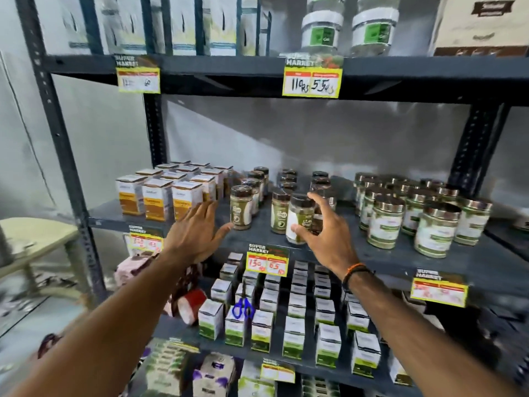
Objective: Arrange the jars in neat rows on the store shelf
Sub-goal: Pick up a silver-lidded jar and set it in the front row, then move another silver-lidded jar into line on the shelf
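On the middle shelf (372, 262) the small dark-lidded jars are already set in several short files running from near to far, so the arranging is judged partly done; the near ends of the files are still uneven, and one jar is off the shelf board. That jar (300, 217) is clamped in the right hand (323, 236), thumb on the near side and fingers over the far side, tilted a little and held just above the near edge, touching or just beside the front jar of the middle file (280, 213). It is judged that it has still to be set down and squared with its neighbours. The left hand (197, 233) is spread flat with the fingers apart and nothing held; its fingertips lie just left of the front jar of the left file (241, 207), near but, as far as can be told, not touching it. The boxes (160, 196) to the left and the large jars (423, 213) to the right stand in their own groups, well apart from the grip.
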Tool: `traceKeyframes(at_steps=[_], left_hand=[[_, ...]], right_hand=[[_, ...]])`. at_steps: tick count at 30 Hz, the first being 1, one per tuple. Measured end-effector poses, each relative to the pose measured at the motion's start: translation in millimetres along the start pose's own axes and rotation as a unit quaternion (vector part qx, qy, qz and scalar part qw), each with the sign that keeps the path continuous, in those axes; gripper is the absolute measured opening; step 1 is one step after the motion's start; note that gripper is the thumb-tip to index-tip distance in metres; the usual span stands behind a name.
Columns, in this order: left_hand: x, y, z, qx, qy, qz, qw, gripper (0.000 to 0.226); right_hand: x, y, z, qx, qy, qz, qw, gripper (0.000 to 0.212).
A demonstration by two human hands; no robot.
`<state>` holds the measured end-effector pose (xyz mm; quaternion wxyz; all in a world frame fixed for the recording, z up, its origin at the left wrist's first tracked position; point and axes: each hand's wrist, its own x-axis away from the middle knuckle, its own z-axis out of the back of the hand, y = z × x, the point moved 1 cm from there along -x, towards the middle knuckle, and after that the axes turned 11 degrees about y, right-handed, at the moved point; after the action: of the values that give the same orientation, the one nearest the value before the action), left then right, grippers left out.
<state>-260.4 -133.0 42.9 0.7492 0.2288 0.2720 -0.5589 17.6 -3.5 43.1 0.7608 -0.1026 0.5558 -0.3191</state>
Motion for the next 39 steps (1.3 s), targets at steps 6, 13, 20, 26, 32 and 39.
traceKeyframes(at_steps=[6,13,20,26,32,39], left_hand=[[-0.4,-4.2,-42.1,0.036,-0.033,-0.005,0.999,0.088],[0.3,-9.6,-61.1,0.019,-0.037,-0.012,0.999,0.084],[0.5,-10.6,-67.5,0.016,-0.026,-0.013,0.999,0.087],[0.1,-10.8,-71.1,0.016,-0.026,-0.009,0.999,0.093],[1.7,-11.6,-72.9,0.016,-0.016,-0.007,1.000,0.088],[1.4,-13.1,-74.1,0.017,-0.023,-0.002,1.000,0.089]], right_hand=[[6.9,16.1,-17.1,0.004,0.010,-0.021,1.000,0.082],[12.4,22.3,-23.8,0.020,0.039,0.003,0.999,0.092],[17.3,23.9,-7.1,0.037,0.086,0.016,0.995,0.088],[-17.4,41.3,17.5,0.015,0.142,0.026,0.989,0.065],[-35.9,60.8,4.2,0.075,0.005,-0.011,0.997,0.081],[-34.3,69.4,-2.3,0.060,-0.002,-0.034,0.998,0.083]])
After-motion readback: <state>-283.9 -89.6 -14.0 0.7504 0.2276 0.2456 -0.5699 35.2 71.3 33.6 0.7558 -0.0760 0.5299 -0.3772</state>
